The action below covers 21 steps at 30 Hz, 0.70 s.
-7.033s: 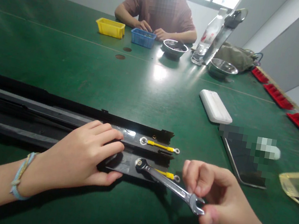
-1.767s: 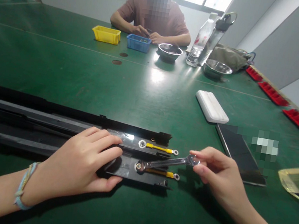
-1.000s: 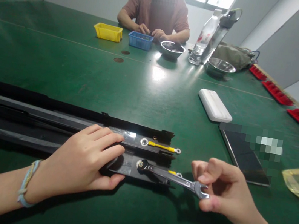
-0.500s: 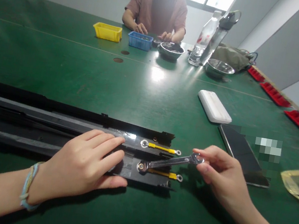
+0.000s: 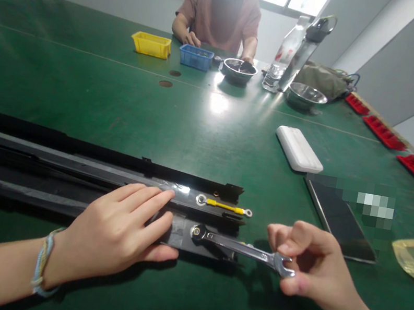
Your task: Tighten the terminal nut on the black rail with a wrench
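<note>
1. I see a matte green table (image 5: 212, 124) carrying a long black rail (image 5: 50, 166), running in from nine o'clock.
2. The left hand (image 5: 114, 235) lies flat, fingers spread, on the rail's end. The right hand (image 5: 310, 273) pinches the wrench (image 5: 242, 248).
3. The shiny steel wrench points toward four o'clock, its ring on the near bolt (image 5: 197, 231), which I judge unfinished.
4. The yellow lead (image 5: 224, 206) at twelve seems fastened, though glare blurs it.

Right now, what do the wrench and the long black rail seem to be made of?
Wrench: likely polished steel; it is silver and reflects light. Black rail: dark metal or plastic, cannot tell which; mostly matte, with one glossy glare patch beside the left hand.
</note>
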### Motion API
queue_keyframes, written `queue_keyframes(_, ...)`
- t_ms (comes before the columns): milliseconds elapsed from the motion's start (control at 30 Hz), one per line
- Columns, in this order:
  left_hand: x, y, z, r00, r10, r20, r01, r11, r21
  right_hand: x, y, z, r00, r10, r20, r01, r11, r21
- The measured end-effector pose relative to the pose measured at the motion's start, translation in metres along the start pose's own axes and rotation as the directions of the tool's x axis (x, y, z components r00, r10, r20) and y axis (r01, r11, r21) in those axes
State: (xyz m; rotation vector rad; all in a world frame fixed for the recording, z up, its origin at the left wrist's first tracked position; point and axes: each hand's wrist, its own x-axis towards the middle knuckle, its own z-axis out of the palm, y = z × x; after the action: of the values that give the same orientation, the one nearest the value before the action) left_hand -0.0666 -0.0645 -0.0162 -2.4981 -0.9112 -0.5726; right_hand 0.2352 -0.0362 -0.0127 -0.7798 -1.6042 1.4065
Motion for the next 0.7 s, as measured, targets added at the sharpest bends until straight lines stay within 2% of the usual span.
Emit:
queue_keyframes(100, 0.001, 0.001, 0.000, 1.000, 0.013, 0.003, -0.014, 0.999, 0.035, 0.000, 0.000, 0.000, 0.999, -0.029, 0.032, 0.029, 0.999, 0.015)
queue_keyframes(167, 0.001, 0.002, 0.001, 1.000, 0.021, 0.003, -0.021, 0.998, 0.060, 0.001, 0.000, -0.002, 1.000, -0.024, 0.008, 0.023, 1.000, 0.001)
queue_keyframes(367, 0.005, 0.008, 0.004, 1.000, 0.009, 0.012, -0.011, 0.993, 0.117, 0.005, -0.002, -0.007, 0.976, 0.023, -0.218, -0.067, 0.978, -0.197)
queue_keyframes(433, 0.007, 0.009, 0.005, 1.000, -0.005, 0.026, 0.001, 0.991, 0.134, 0.007, -0.001, -0.007, 0.964, 0.060, -0.260, -0.116, 0.972, -0.203)
queue_keyframes(600, 0.013, 0.012, 0.009, 0.994, -0.059, 0.097, 0.042, 0.985, 0.168, 0.012, 0.002, -0.008, 0.952, 0.102, -0.287, -0.167, 0.962, -0.214)
queue_keyframes(700, 0.016, 0.013, 0.011, 0.993, -0.063, 0.101, 0.045, 0.984, 0.175, 0.012, 0.004, -0.012, 0.955, 0.110, -0.277, -0.172, 0.962, -0.210)
